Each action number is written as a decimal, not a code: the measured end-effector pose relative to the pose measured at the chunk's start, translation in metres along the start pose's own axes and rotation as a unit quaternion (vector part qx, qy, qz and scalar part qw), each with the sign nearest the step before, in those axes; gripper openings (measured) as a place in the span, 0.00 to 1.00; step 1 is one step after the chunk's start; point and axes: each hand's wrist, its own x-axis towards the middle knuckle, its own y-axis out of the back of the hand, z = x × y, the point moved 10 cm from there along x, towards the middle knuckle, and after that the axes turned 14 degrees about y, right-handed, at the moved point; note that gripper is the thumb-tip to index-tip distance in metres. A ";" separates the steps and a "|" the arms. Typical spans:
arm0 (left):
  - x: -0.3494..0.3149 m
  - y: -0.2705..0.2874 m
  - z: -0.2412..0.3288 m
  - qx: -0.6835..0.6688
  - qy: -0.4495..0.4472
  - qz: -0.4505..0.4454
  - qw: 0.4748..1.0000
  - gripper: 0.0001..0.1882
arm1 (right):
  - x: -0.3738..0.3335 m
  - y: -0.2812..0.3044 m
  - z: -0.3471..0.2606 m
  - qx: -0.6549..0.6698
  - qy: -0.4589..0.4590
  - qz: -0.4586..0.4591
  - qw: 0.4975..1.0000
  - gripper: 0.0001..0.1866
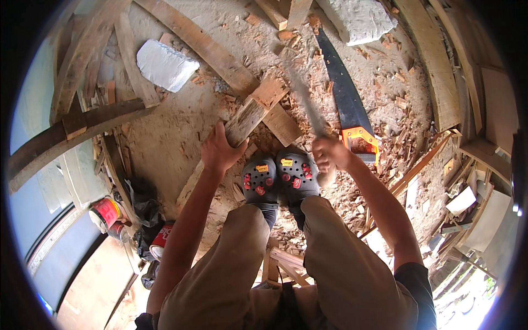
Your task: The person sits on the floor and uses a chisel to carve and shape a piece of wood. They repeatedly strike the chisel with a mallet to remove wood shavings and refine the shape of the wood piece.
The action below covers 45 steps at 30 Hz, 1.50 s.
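Observation:
My left hand (220, 147) is closed round a weathered wooden batten (242, 124), its thumb lying along the wood. The batten's far end, with a paler cut face, rests across a longer plank (228, 66) on the ground. In my right hand (331, 153) is a machete (306, 96), its long grey blade smeared by motion and pointing away from me, beside the batten's end and apart from it. The pale butt of its handle shows below my fist. Just right of this hand lies a handsaw (346, 88) with a dark blade and an orange handle.
Wood chips (393, 129) litter the dirt floor. Two white blocks (166, 65) lie at the far side. Timber boards (429, 60) line the right, and a curved beam (82, 129) and cans (104, 213) stand at left. My clogs (278, 176) are close below the batten.

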 end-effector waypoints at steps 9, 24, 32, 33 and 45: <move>-0.003 0.003 -0.002 -0.022 0.004 -0.002 1.000 0.38 | -0.009 0.010 -0.044 0.119 0.086 0.099 0.984 0.15; -0.101 -0.053 -0.056 -0.547 0.317 -0.269 0.726 0.31 | 0.025 0.005 -0.116 -0.219 0.224 0.326 0.892 0.27; -0.143 -0.070 -0.096 -0.774 0.528 -0.182 0.299 0.45 | 0.030 -0.009 -0.139 -0.328 0.265 0.266 0.867 0.28; -0.146 -0.073 -0.101 -0.771 0.541 -0.173 0.287 0.44 | 0.034 -0.012 -0.147 -0.350 0.294 0.257 0.851 0.28; -0.116 -0.088 -0.128 -0.849 0.449 -0.078 0.267 0.21 | 0.034 -0.012 -0.142 -0.316 0.301 0.214 0.874 0.29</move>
